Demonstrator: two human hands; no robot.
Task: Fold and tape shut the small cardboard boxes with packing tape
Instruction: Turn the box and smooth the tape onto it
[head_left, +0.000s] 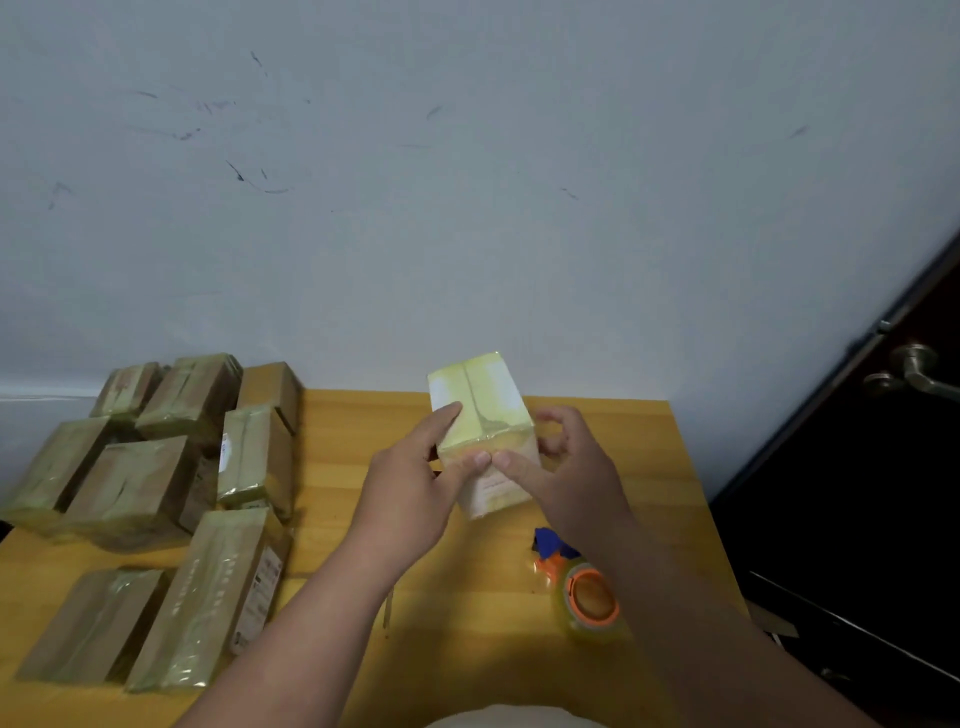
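Small cardboard box: one, pale, held above the middle of the wooden table, top face tilted toward the camera. A strip of yellowish tape already runs along the centre seam of that face and over the near edge. Flaps closed.

Left hand: grips the box from its left side, fingers laid on the top face, thumb pressing the taped near edge. Holding, not free.

Right hand: grips the right side, thumb meeting the left thumb on the near edge, fingers curled behind the far wall. Both thumbs on the tape suggest the strip end is being smoothed down so it bonds round the corner; the two-sided hold keeps the box steady against that pressure.

Tape roll: one, clear-yellow tape on an orange core with a blue cutter, lying on the table just right of and nearer than the box, under the right forearm. Probably set down within reach for the next strip.

Finished boxes: a group of brown, tape-wrapped boxes crowded on the left part of the table, well apart from the working spot, likely put aside as done.

Wall: pale, scuffed, behind the table.

Door handle: metal, far right, on a dark door.
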